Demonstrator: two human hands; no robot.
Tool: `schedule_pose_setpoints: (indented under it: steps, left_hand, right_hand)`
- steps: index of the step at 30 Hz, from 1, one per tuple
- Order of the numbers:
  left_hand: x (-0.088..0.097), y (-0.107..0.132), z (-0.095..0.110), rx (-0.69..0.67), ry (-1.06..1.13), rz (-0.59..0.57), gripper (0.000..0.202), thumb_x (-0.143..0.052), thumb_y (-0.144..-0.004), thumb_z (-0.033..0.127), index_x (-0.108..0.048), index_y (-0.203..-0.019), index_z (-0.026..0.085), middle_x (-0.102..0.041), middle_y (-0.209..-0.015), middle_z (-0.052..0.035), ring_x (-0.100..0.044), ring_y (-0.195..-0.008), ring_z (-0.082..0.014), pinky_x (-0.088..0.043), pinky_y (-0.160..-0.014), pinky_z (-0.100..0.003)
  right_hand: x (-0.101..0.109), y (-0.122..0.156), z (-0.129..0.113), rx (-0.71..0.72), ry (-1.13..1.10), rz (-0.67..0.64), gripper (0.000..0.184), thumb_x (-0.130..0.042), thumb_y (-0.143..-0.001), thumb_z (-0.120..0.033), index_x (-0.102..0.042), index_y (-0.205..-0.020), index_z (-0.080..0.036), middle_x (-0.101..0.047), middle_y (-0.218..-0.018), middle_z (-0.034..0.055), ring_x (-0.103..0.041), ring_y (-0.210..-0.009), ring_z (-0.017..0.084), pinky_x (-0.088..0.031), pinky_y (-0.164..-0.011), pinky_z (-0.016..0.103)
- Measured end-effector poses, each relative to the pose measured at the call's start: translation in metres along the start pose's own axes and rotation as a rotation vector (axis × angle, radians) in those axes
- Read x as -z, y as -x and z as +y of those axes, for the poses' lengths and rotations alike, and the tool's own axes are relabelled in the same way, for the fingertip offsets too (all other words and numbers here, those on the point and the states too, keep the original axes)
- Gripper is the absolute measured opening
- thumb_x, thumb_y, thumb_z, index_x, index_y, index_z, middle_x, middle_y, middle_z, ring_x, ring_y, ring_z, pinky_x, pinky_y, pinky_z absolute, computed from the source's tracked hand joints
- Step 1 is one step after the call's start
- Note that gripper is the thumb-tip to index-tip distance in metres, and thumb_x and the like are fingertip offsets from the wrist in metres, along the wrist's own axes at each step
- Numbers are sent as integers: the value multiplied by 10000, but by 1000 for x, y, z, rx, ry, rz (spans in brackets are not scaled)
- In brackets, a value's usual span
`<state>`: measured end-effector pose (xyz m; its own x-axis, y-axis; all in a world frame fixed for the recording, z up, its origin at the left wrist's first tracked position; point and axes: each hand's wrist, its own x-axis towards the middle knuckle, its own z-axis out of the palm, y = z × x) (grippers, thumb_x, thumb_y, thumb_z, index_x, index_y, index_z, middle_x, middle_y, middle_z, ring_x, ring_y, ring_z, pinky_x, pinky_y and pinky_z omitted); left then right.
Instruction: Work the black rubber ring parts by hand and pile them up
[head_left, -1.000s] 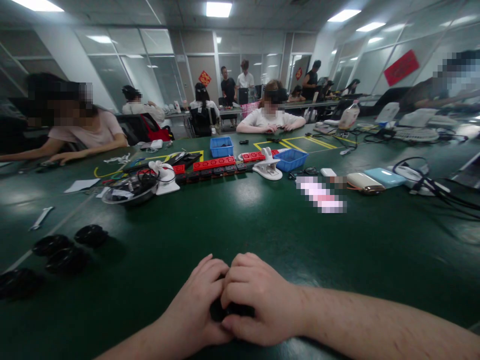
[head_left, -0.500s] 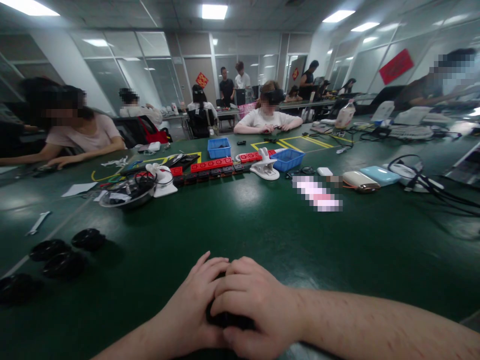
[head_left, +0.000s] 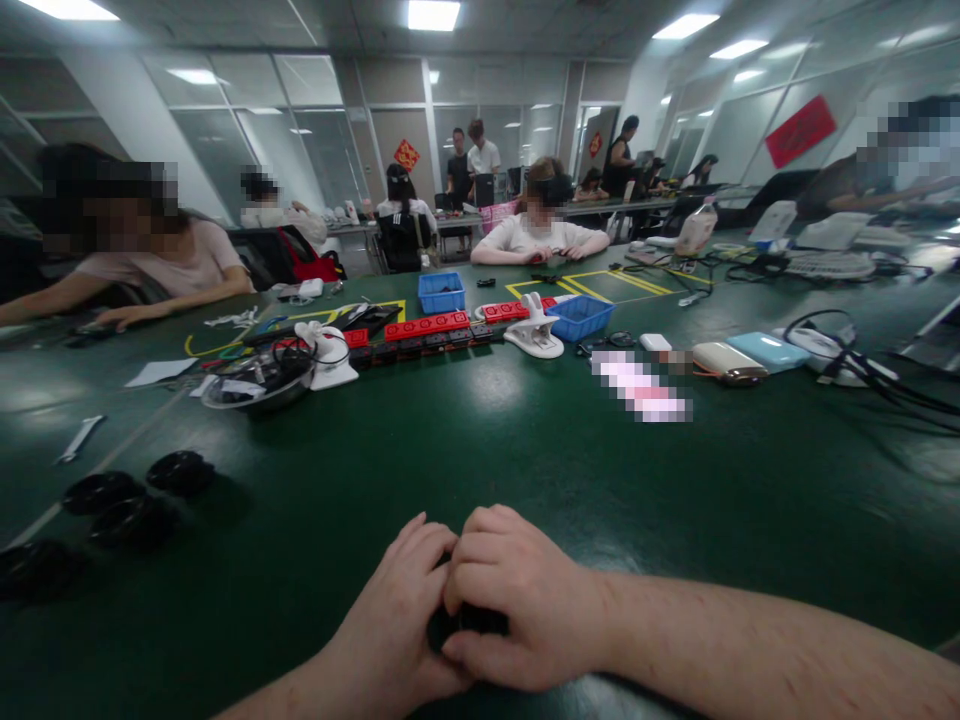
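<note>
Near the front edge of the view, my left hand [head_left: 397,615] curves around the left side of a black round part [head_left: 476,622]. My right hand [head_left: 521,590] lies over its top and right side, fingers bent across it and thumb on the near side. Only a dark strip of the part shows between the fingers; the rest is hidden by both hands. To the left, several glossy black round parts [head_left: 180,472] stand in a loose group on the green table [head_left: 315,520].
Beyond the hands lie a metal bowl [head_left: 259,400] of small items, a row of red and black blocks [head_left: 427,326], white clamps [head_left: 536,330] and blue bins [head_left: 581,318]. A wrench [head_left: 80,438] lies far left. Power banks [head_left: 727,360] and cables are at right. Other people sit around the table.
Both hands sit slightly farther right in the view. My left fingers have drawn closer together, and my right fingers are more bent over the black part. The background has shifted slightly.
</note>
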<state>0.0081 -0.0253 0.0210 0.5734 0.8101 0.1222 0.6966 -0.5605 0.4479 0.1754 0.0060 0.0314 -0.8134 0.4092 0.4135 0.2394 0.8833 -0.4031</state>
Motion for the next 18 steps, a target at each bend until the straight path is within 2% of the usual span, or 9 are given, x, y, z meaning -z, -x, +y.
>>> schedule_pose_setpoints:
  steps: [3, 5, 9, 13, 16, 18]
  left_hand:
    - [4, -5, -7, -83, 76, -63, 193, -690, -566, 202, -617, -745, 208, -550, -986, -27, -496, -982, -235, -374, -954, -403]
    - [5, -7, -13, -119, 98, -90, 164, -710, -596, 221, -644, -746, 224, -542, -1055, -20, -476, -1032, -238, -395, -930, -366]
    - [5, -8, -21, -137, 74, -158, 238, -750, -626, 339, -679, -841, 268, -535, -1151, -11, -434, -1123, -266, -318, -1007, -416]
    - [8, -8, -19, -125, 89, -188, 283, -686, -698, 356, -646, -964, 269, -501, -1209, -25, -423, -1148, -256, -342, -993, -404]
    - [9, -8, -15, -87, 73, -162, 552, -739, -587, 366, -563, -1100, 266, -521, -1163, -35, -472, -1090, -259, -286, -1020, -475]
    - [7, -6, -15, -49, 22, -97, 675, -754, -516, 379, -519, -1136, 251, -543, -1116, -45, -499, -1052, -275, -225, -1032, -536]
  right_hand:
    - [-1, 0, 0, 73, -47, -25, 69, -562, -672, -231, -566, -710, -174, -579, -712, -4, -477, -751, 139, -373, -688, 276]
    - [-2, 0, -2, 102, -57, -58, 49, -512, -643, -191, -553, -668, -179, -577, -688, -7, -473, -741, 137, -376, -696, 278]
    - [-2, 0, -3, 156, -77, -92, 63, -459, -621, -177, -521, -613, -183, -594, -660, -11, -470, -709, 135, -381, -733, 285]
    - [-2, 1, -1, 187, -107, -26, 138, -429, -618, -192, -551, -679, -179, -617, -698, -9, -476, -731, 139, -381, -731, 290]
    - [-2, 2, -2, 176, -60, 16, 224, -417, -646, -216, -567, -806, -170, -618, -759, -2, -478, -768, 149, -370, -707, 312]
    - [0, 2, -3, 147, 39, 29, 219, -421, -680, -248, -561, -826, -165, -599, -769, 11, -469, -765, 157, -359, -678, 323]
